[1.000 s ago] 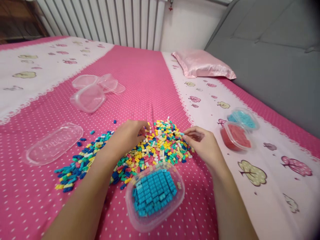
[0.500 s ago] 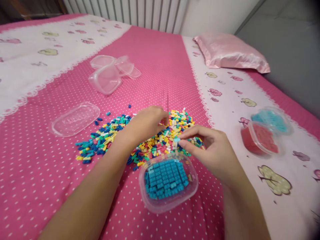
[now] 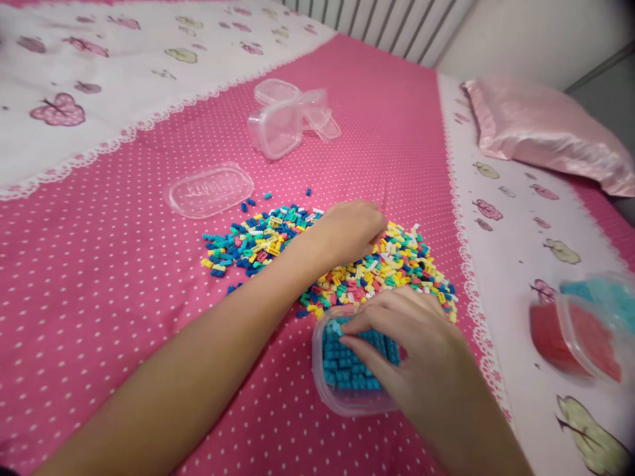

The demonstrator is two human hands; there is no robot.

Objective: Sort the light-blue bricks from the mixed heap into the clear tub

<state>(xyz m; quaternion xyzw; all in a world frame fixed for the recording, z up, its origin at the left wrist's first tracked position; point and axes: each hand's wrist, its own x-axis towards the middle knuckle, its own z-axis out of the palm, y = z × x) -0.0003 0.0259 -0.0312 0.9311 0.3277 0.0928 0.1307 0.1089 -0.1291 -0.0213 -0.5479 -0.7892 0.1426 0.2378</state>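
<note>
A clear plastic tub (image 3: pixel 347 403) holds tightly packed rows of blue building bricks (image 3: pixel 350 370). Over it, my right hand (image 3: pixel 411 350) pinches a small light blue building brick (image 3: pixel 336 328) between thumb and forefinger, at the tub's far left corner. The hand covers the tub's right side. Beyond the tub spreads a pile of loose mixed-colour bricks (image 3: pixel 347 281), mostly yellow, blue, green, white and red. My left hand (image 3: pixel 354 228) rests at the far side of this pile, knuckles up, its fingertips hidden from view.
A clear lid (image 3: pixel 211 190) lies left of the pile, near a few stray bricks. Empty clear tubs (image 3: pixel 280 129) are heaped further back. On the right stand a tub of red bricks (image 3: pixel 575 337) and a tub of blue ones (image 3: pixel 602 297). A pink pillow (image 3: pixel 546 125) lies beyond.
My right hand has carried the light blue brick from above the pile's near edge down to the tub. My left hand stays at the pile. The view has swung left and tilted.
</note>
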